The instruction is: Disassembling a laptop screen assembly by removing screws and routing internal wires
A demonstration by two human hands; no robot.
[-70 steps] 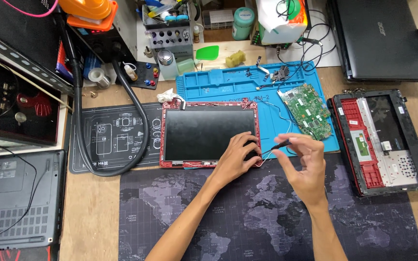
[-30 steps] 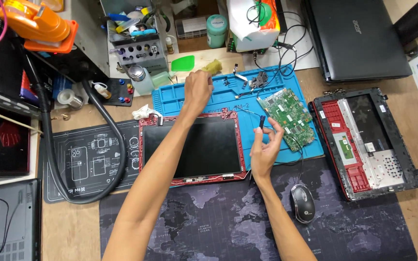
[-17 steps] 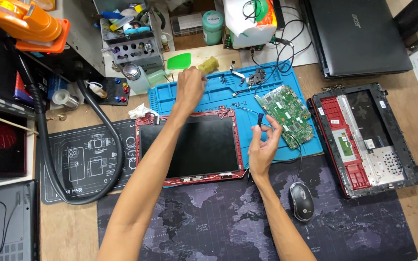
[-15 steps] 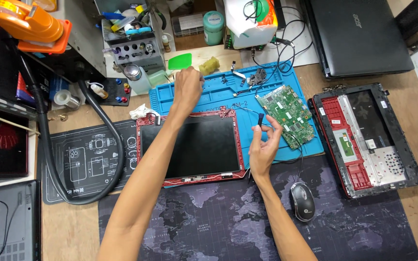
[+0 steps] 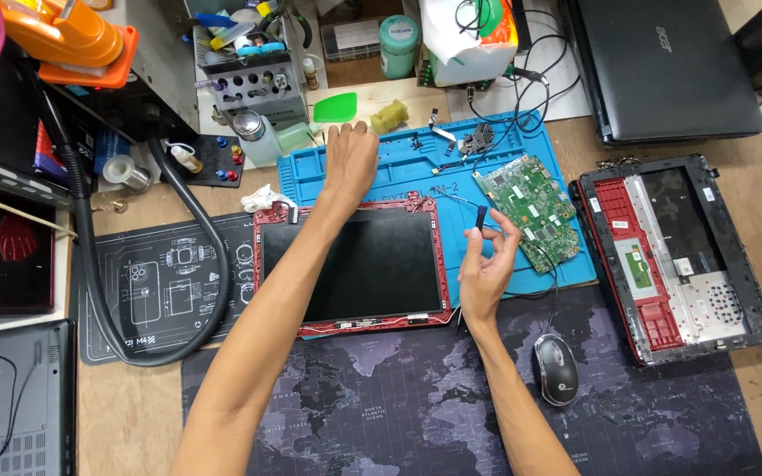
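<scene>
A laptop screen panel in a red frame (image 5: 354, 264) lies across a blue work mat (image 5: 416, 167) and a dark map-print desk mat (image 5: 416, 397). My left hand (image 5: 350, 163) reaches over the panel and rests palm down, fingers spread, on the blue mat's far edge, close to a green plastic pick (image 5: 335, 107) and a yellow sponge (image 5: 388, 115). My right hand (image 5: 487, 264) hovers just right of the panel and holds a small dark screwdriver (image 5: 480, 217) upright. A green circuit board (image 5: 535, 207) lies to its right on the blue mat.
An opened red and black laptop base (image 5: 676, 251) sits at the right, a closed black laptop (image 5: 663, 66) behind it. A mouse (image 5: 556, 368) lies near my right forearm. A black hose (image 5: 178, 264) loops at the left. Tool racks and bottles crowd the back.
My left hand has gone from the panel's near edge to the far edge of the blue mat. My right hand has lifted slightly and now holds the screwdriver upright.
</scene>
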